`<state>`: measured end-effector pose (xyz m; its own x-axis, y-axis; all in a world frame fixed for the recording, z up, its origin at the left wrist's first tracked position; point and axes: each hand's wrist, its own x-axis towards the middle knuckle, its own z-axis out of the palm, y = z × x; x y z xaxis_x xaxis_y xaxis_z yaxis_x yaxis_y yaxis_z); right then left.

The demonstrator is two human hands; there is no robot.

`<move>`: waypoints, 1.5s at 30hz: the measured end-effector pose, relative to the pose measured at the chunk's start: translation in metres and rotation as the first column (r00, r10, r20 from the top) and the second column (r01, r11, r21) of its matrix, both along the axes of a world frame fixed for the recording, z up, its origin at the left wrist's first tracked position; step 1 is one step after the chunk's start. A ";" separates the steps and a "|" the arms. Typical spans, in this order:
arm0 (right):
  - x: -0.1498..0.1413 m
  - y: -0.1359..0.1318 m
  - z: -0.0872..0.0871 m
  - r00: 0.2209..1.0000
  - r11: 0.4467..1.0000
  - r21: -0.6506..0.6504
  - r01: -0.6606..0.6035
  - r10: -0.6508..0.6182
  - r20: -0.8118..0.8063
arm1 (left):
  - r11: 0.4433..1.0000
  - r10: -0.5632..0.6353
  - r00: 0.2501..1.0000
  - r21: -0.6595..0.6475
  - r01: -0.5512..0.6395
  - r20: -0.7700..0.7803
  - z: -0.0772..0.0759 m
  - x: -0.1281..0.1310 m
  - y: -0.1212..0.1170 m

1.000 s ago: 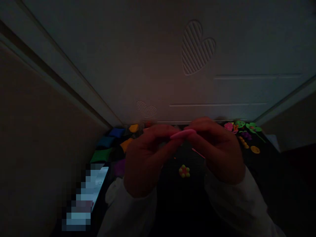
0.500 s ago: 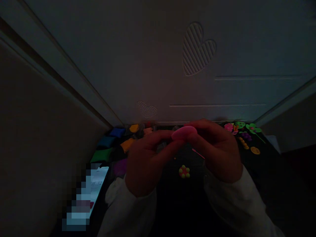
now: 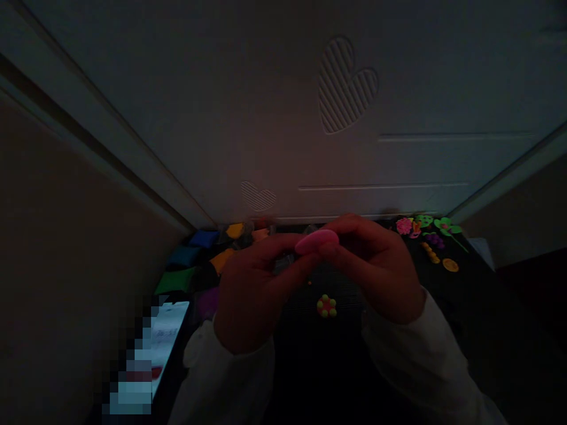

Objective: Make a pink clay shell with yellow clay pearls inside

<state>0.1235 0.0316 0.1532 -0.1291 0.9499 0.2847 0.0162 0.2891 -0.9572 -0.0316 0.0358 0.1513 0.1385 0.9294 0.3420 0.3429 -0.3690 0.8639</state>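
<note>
Between my two hands is a flat, rounded piece of pink modelling clay (image 3: 316, 239), held up above the dark work surface. My left hand (image 3: 254, 295) pinches its left end between thumb and fingers. At the right end, the thumb and fingers of my right hand (image 3: 381, 274) are closed on the same piece. Below the hands, a small flower-like clay piece (image 3: 326, 306) lies on the surface, with a reddish middle and several yellow-green balls around it. The light is dim, so finger details are hard to make out.
Coloured clay packs lie at the left, among them a green pack (image 3: 176, 280) and a blue pack (image 3: 204, 238). A lit, partly pixelated screen (image 3: 170, 330) is nearer. Small clay shapes, including a green flower (image 3: 447, 226), lie back right. A white panel (image 3: 283, 118) with heart reliefs rises behind.
The whole view has shifted slightly, so hands and surroundings appear a little further left. Both hands still hold the pink clay. A thin pink stick by my right hand is no longer visible.
</note>
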 end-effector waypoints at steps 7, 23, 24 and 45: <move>0.001 0.002 0.000 0.998 0.998 0.016 0.058 -0.058 0.022 | 0.999 -0.034 0.999 -0.021 0.034 0.011 0.002 0.004 0.001; -0.002 0.006 -0.005 0.949 0.996 -0.083 0.022 -0.047 -0.312 | 0.999 -0.037 0.998 -0.002 0.037 0.055 0.003 0.003 0.000; -0.002 0.005 -0.004 0.955 0.996 -0.087 0.015 -0.040 -0.295 | 1.000 -0.017 0.999 0.003 0.017 0.048 0.004 0.003 0.000; -0.003 0.005 -0.001 0.959 0.992 -0.100 -0.072 0.041 -0.279 | 0.994 -0.029 0.999 -0.105 0.033 0.043 0.006 0.004 -0.002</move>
<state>0.1203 0.0363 0.1523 -0.1141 0.9703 0.2134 -0.2663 0.1771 -0.9475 -0.0273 0.0333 0.1571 0.1558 0.9561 0.2483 0.2956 -0.2849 0.9118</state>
